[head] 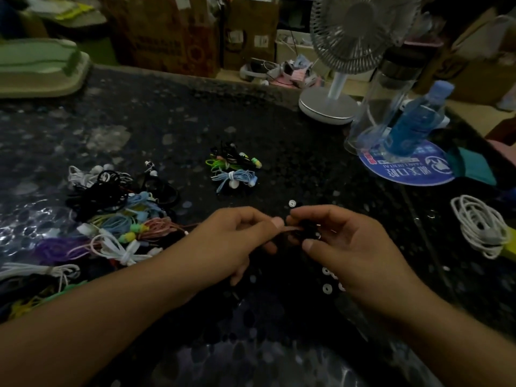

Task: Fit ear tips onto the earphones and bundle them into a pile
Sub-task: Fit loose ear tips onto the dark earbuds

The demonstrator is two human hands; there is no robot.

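Fingertips meet over the middle of the dark table [279,135], and that is where the work is. The left hand [237,241] pinches a pink earphone cord [290,228] between thumb and forefinger, holding it taut so the end stays put. The right hand [343,247] curls round something small and dark at that end, probably a black ear tip [308,227] being pressed on, though the dim light hides the join.

Loose white ear tips [326,288] lie just under the right wrist, another [292,203] just beyond the fingers, all within easy reach. To the left sprawls a tangle of unsorted earphones [117,216], which the pink cord seems to trail from. Farther back sits a small neat pile of bundled earphones [234,170], apart from the tangle, so finished ones likely go there. A coiled white cable [480,224] lies well off to the right.
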